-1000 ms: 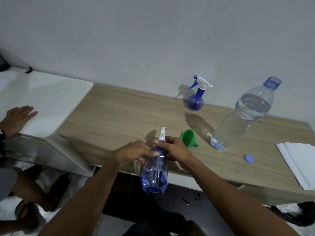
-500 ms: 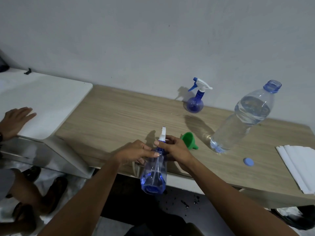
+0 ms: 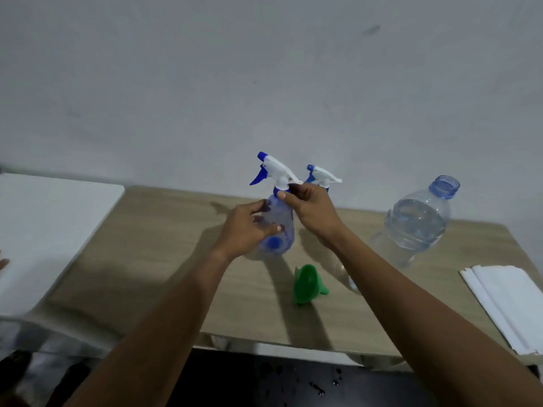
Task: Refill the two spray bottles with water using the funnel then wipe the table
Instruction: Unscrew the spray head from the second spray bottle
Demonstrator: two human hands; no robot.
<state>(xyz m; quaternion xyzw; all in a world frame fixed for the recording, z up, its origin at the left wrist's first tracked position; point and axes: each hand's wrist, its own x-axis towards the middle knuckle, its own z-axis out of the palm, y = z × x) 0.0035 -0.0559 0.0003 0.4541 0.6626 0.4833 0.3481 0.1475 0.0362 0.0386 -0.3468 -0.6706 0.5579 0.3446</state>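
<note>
2 hands hold 1 spray bottle (image 3: 279, 227) upright over the wooden table (image 3: 164, 245); the left hand (image 3: 249, 227) wraps its clear body, the right hand (image 3: 311, 210) pinches the blue collar under the white trigger head; a 2nd spray bottle (image 3: 321, 176) stands just behind the right hand; the green funnel (image 3: 307, 284) lies on its side nearer; the uncapped water bottle (image 3: 417, 221) stands right, white folded cloth (image 3: 508, 304) beyond.
</note>
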